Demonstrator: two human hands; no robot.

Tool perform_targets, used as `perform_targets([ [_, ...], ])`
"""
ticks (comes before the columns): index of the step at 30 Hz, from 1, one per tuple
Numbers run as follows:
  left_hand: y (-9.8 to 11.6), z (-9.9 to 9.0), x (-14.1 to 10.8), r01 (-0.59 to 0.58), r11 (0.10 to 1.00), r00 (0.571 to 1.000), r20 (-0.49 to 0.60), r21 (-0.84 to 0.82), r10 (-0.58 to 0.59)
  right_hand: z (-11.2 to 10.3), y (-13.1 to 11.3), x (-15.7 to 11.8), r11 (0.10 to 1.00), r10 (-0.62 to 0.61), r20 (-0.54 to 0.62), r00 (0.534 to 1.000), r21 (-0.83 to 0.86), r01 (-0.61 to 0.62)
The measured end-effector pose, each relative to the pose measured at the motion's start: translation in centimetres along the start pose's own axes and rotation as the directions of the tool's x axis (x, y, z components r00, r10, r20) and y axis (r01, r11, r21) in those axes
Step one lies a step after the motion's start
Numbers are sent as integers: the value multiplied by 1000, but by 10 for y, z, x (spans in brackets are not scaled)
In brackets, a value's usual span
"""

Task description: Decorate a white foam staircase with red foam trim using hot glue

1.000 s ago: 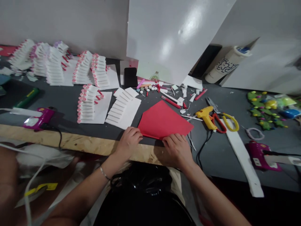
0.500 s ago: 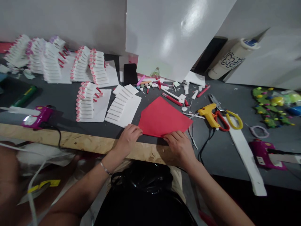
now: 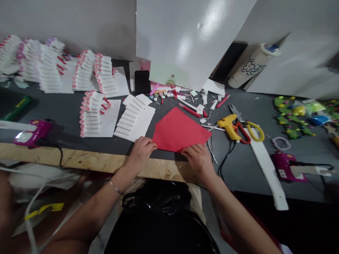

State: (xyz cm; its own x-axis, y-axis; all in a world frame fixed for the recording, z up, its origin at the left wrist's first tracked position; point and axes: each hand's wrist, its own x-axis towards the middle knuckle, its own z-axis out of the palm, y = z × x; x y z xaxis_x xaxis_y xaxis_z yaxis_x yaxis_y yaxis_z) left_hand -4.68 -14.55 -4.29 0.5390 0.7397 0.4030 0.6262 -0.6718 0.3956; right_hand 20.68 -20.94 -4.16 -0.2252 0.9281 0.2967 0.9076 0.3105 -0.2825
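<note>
Red sheet [image 3: 178,130] beyond left hand [image 3: 141,151], right hand [image 3: 199,160]; touching

Gray wall [image 3: 74,21] | dark tabletop [image 3: 60,109] — wood edge [image 3: 87,159] | white panel [image 3: 161,31] — glossy glare [image 3: 212,21]

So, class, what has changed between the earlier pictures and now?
The right corner of the red sheet seems slightly farther from the person, closer to the glue gun's tip. The left hand and right hand stay at its near edge; the glue gun and bottle stayed put.
</note>
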Motion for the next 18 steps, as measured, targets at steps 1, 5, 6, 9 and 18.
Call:
perform_targets([
  [1,4,-1,1,4,1000,1000,4,30,-4,0,0,0,1000,-2,4,1000,-8,2],
  [5,28,1,5,-34,998,997,69,54,30,-1,-1,4,999,-7,17,1000,-31,7],
  [6,34,4,6,-64,997,992,109,30,61,-1,-2,5,1000,-7,23,1000,-30,7],
  [9,44,13,11,-104,994,975,192,-36,109,-3,-3,7,1000,4,42,999,-27,-3],
  [18,27,16,17,-115,992,988,98,-60,120,-3,0,4,999,-20,71,997,-32,22],
])
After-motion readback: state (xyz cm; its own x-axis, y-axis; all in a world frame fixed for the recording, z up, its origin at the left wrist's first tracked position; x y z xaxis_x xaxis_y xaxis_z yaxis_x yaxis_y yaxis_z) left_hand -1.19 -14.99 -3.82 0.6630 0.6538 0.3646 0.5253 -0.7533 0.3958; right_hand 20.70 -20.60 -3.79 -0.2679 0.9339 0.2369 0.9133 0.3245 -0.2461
